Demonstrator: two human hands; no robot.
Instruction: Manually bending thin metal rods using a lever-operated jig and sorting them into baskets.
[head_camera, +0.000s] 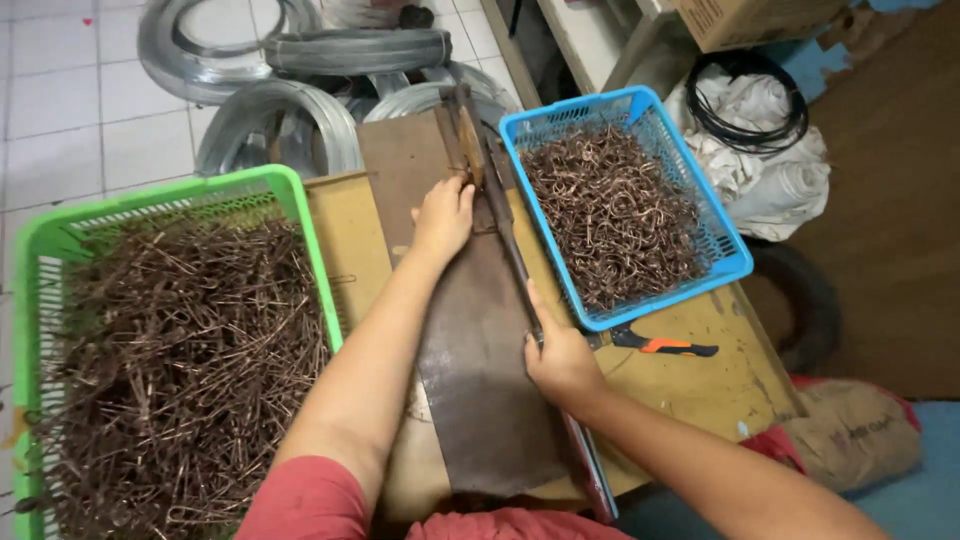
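Head view. We log a long metal lever bar (510, 245) lying on a dark steel plate (480, 400) at the middle of the yellowish surface (700, 385). Its long axis runs from the far end, where it joins a rusty bending jig (462, 130), down and slightly rightward toward us, so it points away from our body and a little to the left.

Our left hand (442, 218) rests palm down on the plate just beside the bar's far stretch, fingers pressed together and curled at the jig; whether it pinches a wire we cannot tell. Our right hand (562, 358) is closed around the near stretch of the bar, thumb on top.

Left of the plate: a green plastic basket (290, 190), rectangular, filled with dark brown bent wire pieces (180, 370). Right of the bar: a blue plastic basket (640, 100), rectangular, holding coppery wire hooks (615, 215). Just beside the blue basket's near corner lies a tool with an orange-and-black handle (670, 347), pointing right.

Beyond the surface, on the white tiled floor (60, 100): several coils of grey wire (290, 120). At the top right: a brown cardboard box (750, 20), a black cable loop (745, 105) on white cloth (770, 170). At the lower right: a tan sack (860, 430).
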